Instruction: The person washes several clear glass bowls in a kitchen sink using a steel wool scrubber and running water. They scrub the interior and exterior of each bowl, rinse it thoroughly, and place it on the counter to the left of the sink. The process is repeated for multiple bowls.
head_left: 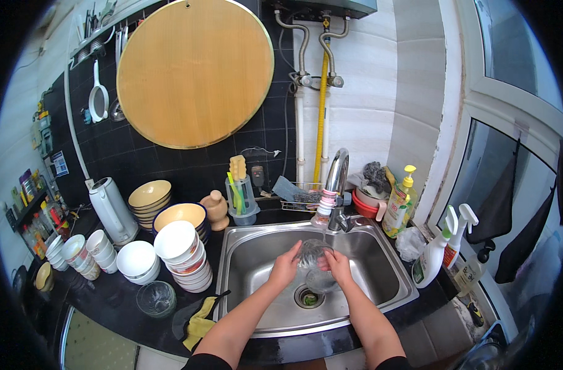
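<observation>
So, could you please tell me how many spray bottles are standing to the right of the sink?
2: a white spray bottle with a green label at the sink's right rim, and a clear spray bottle just right of it. Others may be hidden.

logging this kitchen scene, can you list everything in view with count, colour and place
glass bowl: one, clear, held under the tap
sink: one, steel, centre
tap: one, chrome, behind sink
stacked bowls: several stacks, white and tan, counter left of sink
cups: several, white, far left counter
kettle: one, white, behind the bowls
small glass bowl: one, clear, counter front
cloth: one, yellow, sink's left edge
round board: one, wooden, on wall
soap bottle: one, yellow, right of tap
spray bottles: two, white, right counter
left hand: on the bowl
right hand: on the bowl
</observation>
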